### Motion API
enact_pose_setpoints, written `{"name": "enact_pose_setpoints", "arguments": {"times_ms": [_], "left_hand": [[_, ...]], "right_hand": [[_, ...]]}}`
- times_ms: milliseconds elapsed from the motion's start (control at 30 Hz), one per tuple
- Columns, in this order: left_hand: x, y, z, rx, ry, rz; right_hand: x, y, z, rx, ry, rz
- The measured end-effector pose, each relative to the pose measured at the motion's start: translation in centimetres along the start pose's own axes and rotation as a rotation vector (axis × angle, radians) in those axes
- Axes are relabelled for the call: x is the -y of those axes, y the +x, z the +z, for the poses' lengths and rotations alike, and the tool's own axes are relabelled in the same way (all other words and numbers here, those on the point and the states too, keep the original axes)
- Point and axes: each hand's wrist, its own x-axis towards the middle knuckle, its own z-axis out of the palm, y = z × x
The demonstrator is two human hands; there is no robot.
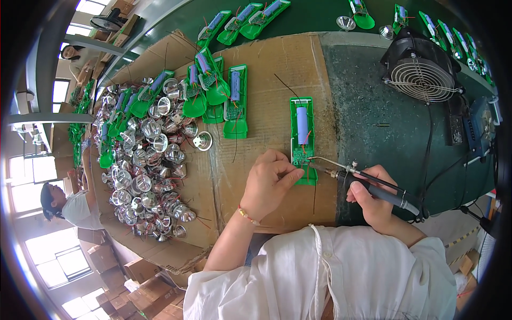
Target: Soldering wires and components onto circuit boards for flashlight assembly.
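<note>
A green plastic housing (311,179) lies on the cardboard in front of me, holding a purple cylindrical battery (302,126) and a green circuit board (302,154). Thin black wires stick out at both its ends. My right hand (373,198) grips a soldering iron (373,190) with a thin curved metal tube clamped along it; its tip reaches the board from the right. At the board's left edge, my left hand (271,178) is closed, thumb and fingers pinched together. Whatever those fingers hold is too small or hidden to make out.
Several similar housings (235,101) lie to the left, beside a heap of silver reflector cups (141,183) in a cardboard box. A black fan (421,72) with a wire grille stands at the far right. More housings (258,20) line the back. Another person (74,205) is at the left.
</note>
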Motion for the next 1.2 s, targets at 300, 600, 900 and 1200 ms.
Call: {"name": "enact_pose_setpoints", "arguments": {"times_ms": [300,600,900,1200], "left_hand": [[-0.1,0.2,0.2,-0.014,0.027,-0.002],[-0.6,0.2,-0.1,0.037,0.038,-0.016],[-0.5,-0.3,-0.3,0.020,0.110,0.062],[-0.8,2.9,-0.2,0.010,0.274,0.026]], "right_hand": [[0.3,0.0,-0.3,0.091,-0.269,-0.146],[0.3,-0.4,-0.8,0.017,-0.159,-0.153],[-0.9,0.9,-2.3,-0.126,-0.063,-0.193],[-2.2,2.7,-4.7,-0.273,-0.079,-0.170]]}}
